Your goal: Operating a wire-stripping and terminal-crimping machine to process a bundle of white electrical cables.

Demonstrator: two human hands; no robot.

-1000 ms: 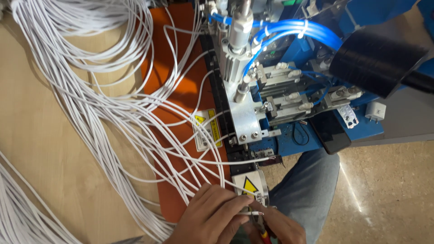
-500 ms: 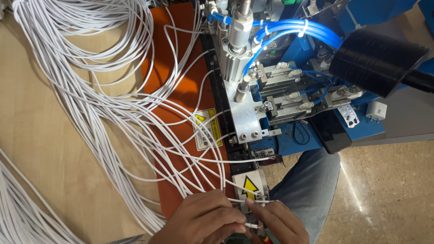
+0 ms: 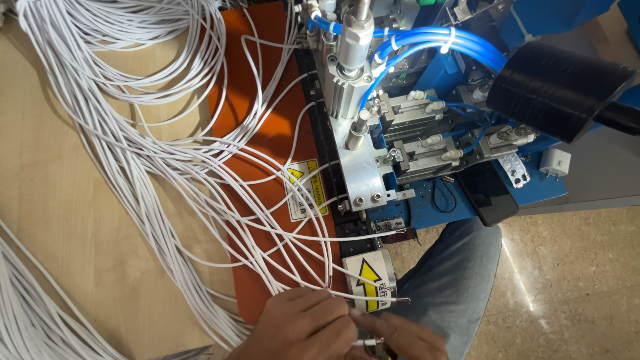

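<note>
My left hand (image 3: 303,325) is at the bottom edge, its fingers pinched on a thin white cable (image 3: 373,297) whose bare end sticks out to the right. My right hand (image 3: 400,335) sits just right of it, fingertips touching the same cable near a second short cable end at the bottom edge. Both hands are right below a clear guard with a yellow arrow label (image 3: 370,279) at the near end of a blue pneumatic machine (image 3: 407,140). Several white cables (image 3: 167,147) fan out from my hands across an orange mat (image 3: 257,133) and the wooden table (image 3: 53,200).
The machine has a silver cylinder (image 3: 350,60), blue air hoses (image 3: 433,40) and a black conveyor track (image 3: 323,133). A black cylinder (image 3: 560,90) sticks out at the right. A dark phone (image 3: 490,193) and white plug (image 3: 555,163) lie on the machine's base. My jeans-clad knee (image 3: 447,280) is below.
Both hands have slid slightly down toward the bottom edge, and a cable end now points out to the right beside the arrow label.
</note>
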